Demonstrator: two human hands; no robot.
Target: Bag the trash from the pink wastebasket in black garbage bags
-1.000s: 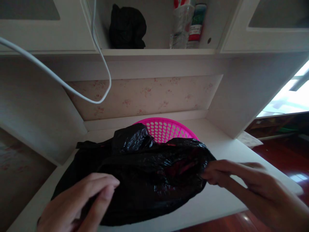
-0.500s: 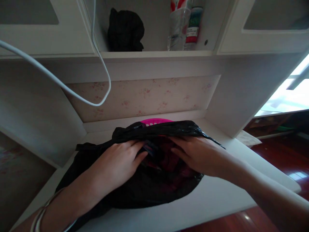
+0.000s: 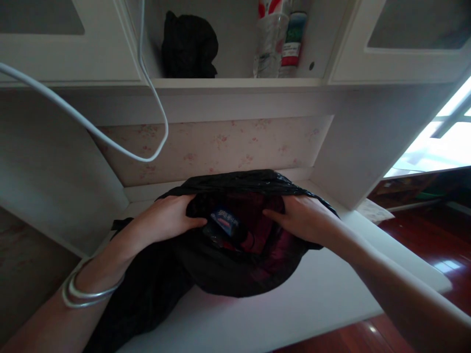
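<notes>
A black plastic bag [image 3: 235, 277] lies over something round on the white desk, its mouth facing me. My left hand [image 3: 171, 215] reaches into the mouth from the left, thumb stretched out and fingers hidden under the bag's far edge. From the right my right hand [image 3: 300, 215] is inside too, its thumb apart and its other fingers covered by the plastic. Between the two thumbs shows a dark item with a blue printed label [image 3: 225, 221]; its kind is unclear. Dark pink [image 3: 259, 225] shows within the bag. Nothing is visibly pinched by either hand.
The white desk [image 3: 324, 294] ends at a front edge above a red-brown floor [image 3: 415, 225]. A white cable [image 3: 110, 142] hangs in a loop at left. Above, the shelf holds a black bundle [image 3: 189, 46], a clear plastic cup [image 3: 270, 44] and a can [image 3: 293, 39].
Both hands have moved apart and farther into the bag, widening its mouth. The bag's far edge now covers the pink perforated rim behind it. More of the blue label shows.
</notes>
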